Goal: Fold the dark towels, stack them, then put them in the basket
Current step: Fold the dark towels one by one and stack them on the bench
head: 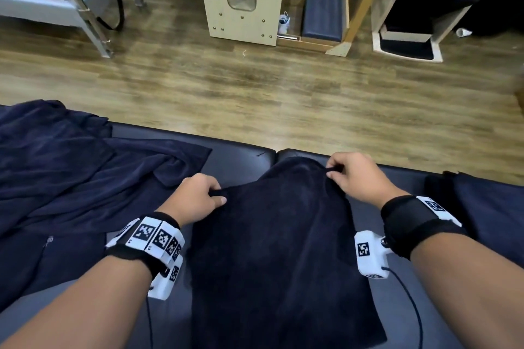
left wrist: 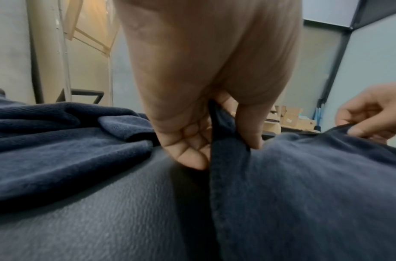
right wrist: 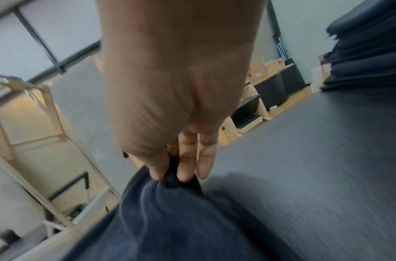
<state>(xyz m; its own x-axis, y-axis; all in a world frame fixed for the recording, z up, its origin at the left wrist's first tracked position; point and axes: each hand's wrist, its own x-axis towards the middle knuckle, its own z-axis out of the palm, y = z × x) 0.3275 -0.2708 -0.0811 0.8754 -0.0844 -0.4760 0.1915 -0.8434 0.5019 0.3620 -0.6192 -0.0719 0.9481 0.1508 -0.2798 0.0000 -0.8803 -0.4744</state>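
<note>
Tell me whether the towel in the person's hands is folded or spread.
Spread, not yet folded: the towel lies as one flat layer along the padded table, and the left hand and right hand pinch its far corners.

Two bare forearms reach forward side by side, each wrist wrapped in a black band carrying white marker blocks. The left hand (head: 195, 198) is knuckles up, its grip closed: thumb (left wrist: 250, 130) on one side and curled fingers (left wrist: 188, 146) on the other pinch a fold of dark towel (head: 272, 249). The right hand (head: 354, 176) sits slightly farther forward than the left grip, also knuckles up, with its thumb and fingertips (right wrist: 184, 169) pinching the same towel's far edge. Both wrists are held level, apart from each other.
</note>
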